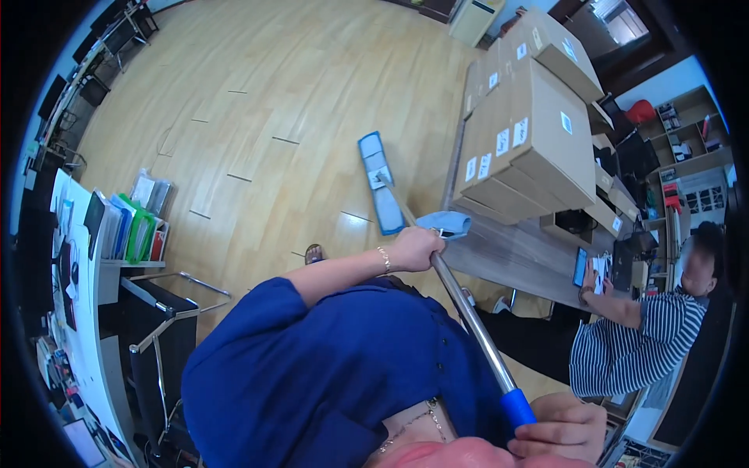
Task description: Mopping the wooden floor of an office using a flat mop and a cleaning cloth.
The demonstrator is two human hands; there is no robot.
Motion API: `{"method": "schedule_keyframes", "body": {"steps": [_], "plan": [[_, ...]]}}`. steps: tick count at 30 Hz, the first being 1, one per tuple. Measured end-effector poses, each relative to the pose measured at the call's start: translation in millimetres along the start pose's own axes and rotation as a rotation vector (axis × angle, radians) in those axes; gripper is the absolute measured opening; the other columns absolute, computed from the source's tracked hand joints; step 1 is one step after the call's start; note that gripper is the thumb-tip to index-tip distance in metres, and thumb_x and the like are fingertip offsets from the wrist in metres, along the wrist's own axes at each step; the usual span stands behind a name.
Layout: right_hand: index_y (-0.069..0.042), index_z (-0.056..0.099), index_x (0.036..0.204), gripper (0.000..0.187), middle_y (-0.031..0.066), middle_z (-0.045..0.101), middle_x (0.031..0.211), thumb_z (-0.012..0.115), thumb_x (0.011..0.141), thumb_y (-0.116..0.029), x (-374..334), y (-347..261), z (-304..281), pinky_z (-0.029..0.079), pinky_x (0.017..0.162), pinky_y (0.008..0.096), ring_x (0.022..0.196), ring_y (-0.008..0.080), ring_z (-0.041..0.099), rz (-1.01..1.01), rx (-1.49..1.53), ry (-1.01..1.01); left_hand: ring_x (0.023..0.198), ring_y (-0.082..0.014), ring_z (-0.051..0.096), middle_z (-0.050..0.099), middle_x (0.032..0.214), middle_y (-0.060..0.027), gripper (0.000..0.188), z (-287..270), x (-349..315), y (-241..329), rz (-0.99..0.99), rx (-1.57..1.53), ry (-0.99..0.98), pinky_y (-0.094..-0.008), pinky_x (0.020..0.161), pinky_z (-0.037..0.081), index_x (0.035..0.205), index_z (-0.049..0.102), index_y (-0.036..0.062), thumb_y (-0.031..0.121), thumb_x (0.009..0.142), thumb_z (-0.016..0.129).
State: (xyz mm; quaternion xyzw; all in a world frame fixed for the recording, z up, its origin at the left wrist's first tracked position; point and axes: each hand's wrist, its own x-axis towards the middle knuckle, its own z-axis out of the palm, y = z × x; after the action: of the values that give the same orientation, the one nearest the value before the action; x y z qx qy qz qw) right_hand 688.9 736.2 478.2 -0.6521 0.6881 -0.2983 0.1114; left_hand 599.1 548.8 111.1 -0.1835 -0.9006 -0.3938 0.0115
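My left hand (413, 249), wearing a bracelet, is closed around the metal pole (468, 316) of a flat mop about halfway down. A light blue cloth (445, 224) is bunched at the pole just above this hand. My right hand (558, 429) grips the blue end grip (516, 405) of the handle close to my chest. The mop's blue flat head (380, 183) lies on the wooden floor (273, 101), next to the edge of a grey table (507, 253). I wear a dark blue top.
Several large cardboard boxes (523, 132) are stacked on the table. A person in a striped shirt (632, 343) sits at its right end holding a phone (580, 267). At the left stand a white desk with coloured folders (129, 226) and a black chair (156, 335).
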Motion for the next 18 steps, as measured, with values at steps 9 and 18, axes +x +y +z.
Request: {"method": "schedule_keyframes", "body": {"steps": [9,18], "plan": [[-0.008,0.064,0.072,0.023,0.0072,0.067,0.076,0.068,0.073,-0.03,25,57,72,0.05,0.053,0.0264,0.071,0.0211,0.067,0.068,-0.164,0.113,0.073,-0.0316,0.062,0.061,0.074,-0.0118,0.008,6,4,-96,-0.013,0.118,-0.084,-0.044,0.058,0.049,0.068,0.063,0.0095,0.017,0.065,0.061],[-0.007,0.065,0.078,0.028,0.0084,0.068,0.078,0.073,0.072,-0.033,70,101,91,0.051,0.054,0.0278,0.072,0.0221,0.067,-0.06,0.088,0.185,0.074,-0.0323,0.061,0.061,0.076,-0.0137,0.007,-68,-52,-145,-0.161,0.178,-0.269,-0.0438,0.063,0.049,0.069,0.062,0.0071,0.014,0.067,0.061]]}}
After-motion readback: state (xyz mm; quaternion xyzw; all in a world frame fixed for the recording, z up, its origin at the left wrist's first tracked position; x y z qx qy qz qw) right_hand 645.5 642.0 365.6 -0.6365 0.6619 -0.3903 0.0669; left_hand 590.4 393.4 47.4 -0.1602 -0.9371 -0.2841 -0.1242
